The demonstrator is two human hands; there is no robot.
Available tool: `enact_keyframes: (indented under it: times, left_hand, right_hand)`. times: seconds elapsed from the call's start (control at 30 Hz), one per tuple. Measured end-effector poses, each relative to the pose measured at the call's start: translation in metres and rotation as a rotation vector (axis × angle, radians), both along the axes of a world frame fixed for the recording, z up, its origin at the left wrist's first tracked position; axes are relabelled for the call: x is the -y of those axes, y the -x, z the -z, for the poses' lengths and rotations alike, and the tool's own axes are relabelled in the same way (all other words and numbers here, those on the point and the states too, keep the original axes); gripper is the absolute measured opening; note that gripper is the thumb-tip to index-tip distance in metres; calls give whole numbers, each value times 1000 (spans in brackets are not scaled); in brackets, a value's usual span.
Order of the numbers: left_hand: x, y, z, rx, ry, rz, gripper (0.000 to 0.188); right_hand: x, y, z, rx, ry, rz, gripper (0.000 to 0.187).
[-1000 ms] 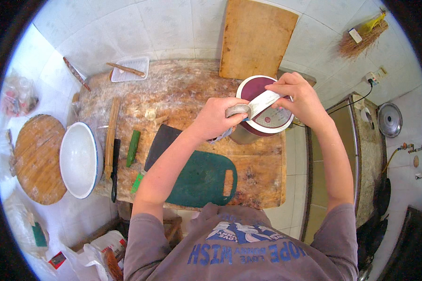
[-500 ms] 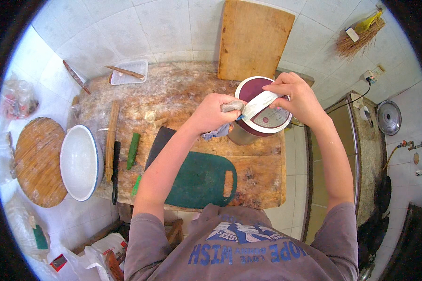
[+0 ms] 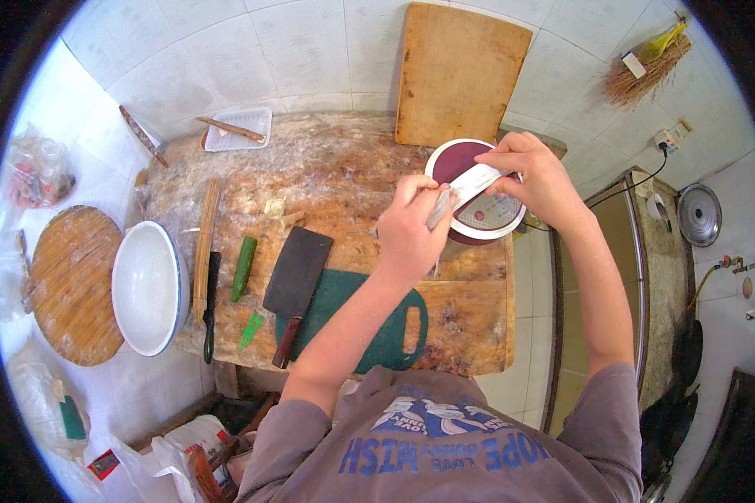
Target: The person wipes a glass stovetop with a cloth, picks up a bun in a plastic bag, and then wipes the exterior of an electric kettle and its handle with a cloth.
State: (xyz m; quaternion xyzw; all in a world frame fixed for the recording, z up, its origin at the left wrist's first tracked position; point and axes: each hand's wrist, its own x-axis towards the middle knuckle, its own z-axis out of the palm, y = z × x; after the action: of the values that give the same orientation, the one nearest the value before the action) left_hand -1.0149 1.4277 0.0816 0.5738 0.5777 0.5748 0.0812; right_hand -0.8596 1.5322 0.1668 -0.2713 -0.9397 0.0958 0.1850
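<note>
A round rice cooker [image 3: 478, 220] with a maroon and white lid stands at the table's right side. Across its top runs a white strip-like handle [image 3: 476, 179]. My right hand [image 3: 528, 174] pinches the far right end of that handle between thumb and fingers. At its other end, my left hand [image 3: 413, 225] is closed around a grey cloth [image 3: 441, 206], which touches the handle. Part of the cloth is hidden by my fingers. To the left, a cleaver [image 3: 300, 268] lies partly over a green cutting board [image 3: 369, 335], near a cucumber [image 3: 244, 268].
Left of the cucumber lie a black-handled knife [image 3: 210, 310] and wooden sticks [image 3: 205, 251]. A white basin [image 3: 147, 289] and round wooden board [image 3: 77, 285] stand at far left. Behind, a wooden board [image 3: 461, 75] leans on the wall. A cord [image 3: 637, 186] hangs at right.
My left hand has turned and shifted slightly right along the handle, with the cloth now bunched against it. My left forearm swung right, uncovering the cleaver. My right hand stays on the handle.
</note>
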Motion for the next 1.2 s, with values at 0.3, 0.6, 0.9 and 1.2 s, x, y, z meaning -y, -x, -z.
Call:
enact_keyframes:
  times: [0.3,0.6,0.9,1.2]
  left_hand:
    - [9,19,-6,313,215,249,19]
    - [13,15,-4,867,247,430,24]
    - [1,13,-10,718,239,403,35]
    - [-23,39,-13,286,325,561,42]
  right_hand:
    - [1,-1,-1,-13,16,-2,41]
    - [0,-2,-1,-23,46,-16,41]
    - [-5,-4,5,-55,35,-36,41]
    - [-9,-4,4,-105,57,-89,36]
